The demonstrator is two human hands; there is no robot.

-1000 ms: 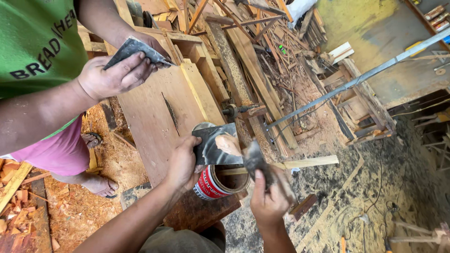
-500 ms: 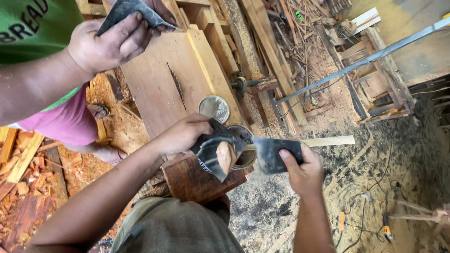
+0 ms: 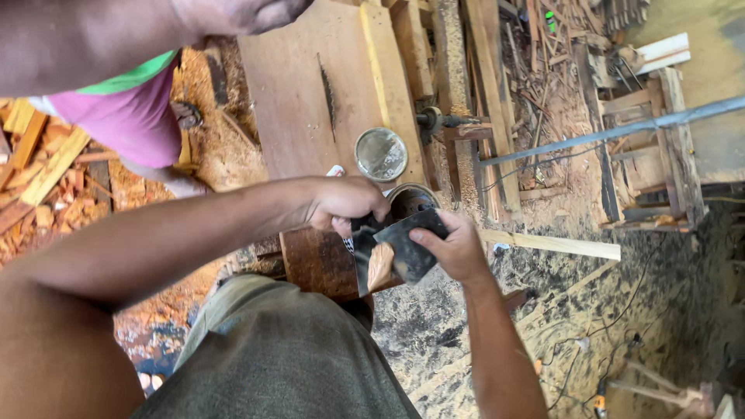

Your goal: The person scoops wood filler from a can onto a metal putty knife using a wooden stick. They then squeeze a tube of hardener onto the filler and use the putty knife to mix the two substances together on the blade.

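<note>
Sandpaper sheet, dark and folded, sits between both hands just in front of an open can. Left hand pinches its upper left edge; right hand grips its right side, thumb on top. Round lid lies on a wooden board behind. Another person's arm crosses top left.

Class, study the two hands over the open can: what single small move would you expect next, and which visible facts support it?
Probably a dip toward the open can. The right hand pinches a dark flexible sheet, and the left hand grips a second dark piece beside it, with a tan smear showing. Both sit just in front of the can, whose round lid lies off on the board.
</note>
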